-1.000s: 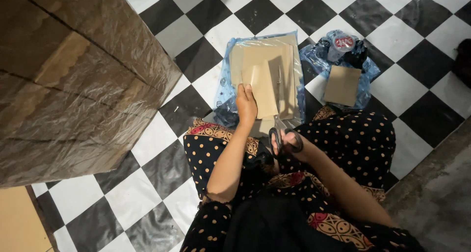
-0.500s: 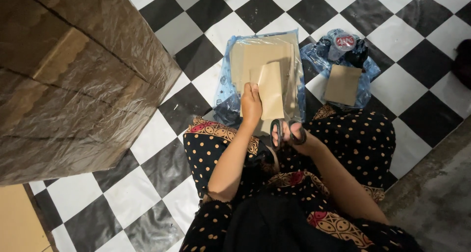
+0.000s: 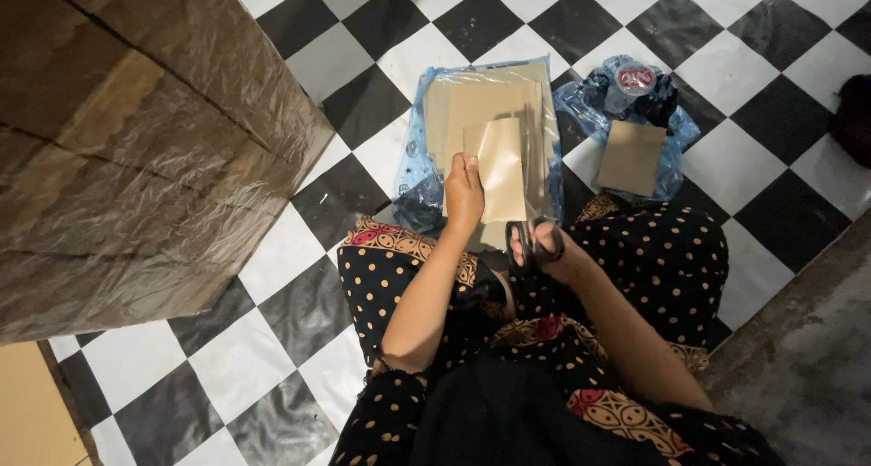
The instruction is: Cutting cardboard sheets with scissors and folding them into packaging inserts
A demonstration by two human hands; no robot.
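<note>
Held: one tan paper piece [image 3: 502, 168], pinched at its lower left edge by my left hand [image 3: 464, 196]; my right hand [image 3: 553, 253] is closed through the loops of black-handled scissors [image 3: 534, 241], just below the sheet. 
Location: above the stack of tan sheets [image 3: 485, 103] on blue plastic [image 3: 419, 171], over the checkered floor [image 3: 363, 58]. 
Handling, judged: light, thin, limp, easily creased; best gripped at an edge. 
Orientation: long axis runs away from me, upper end pointing toward the stack's far side.
</note>
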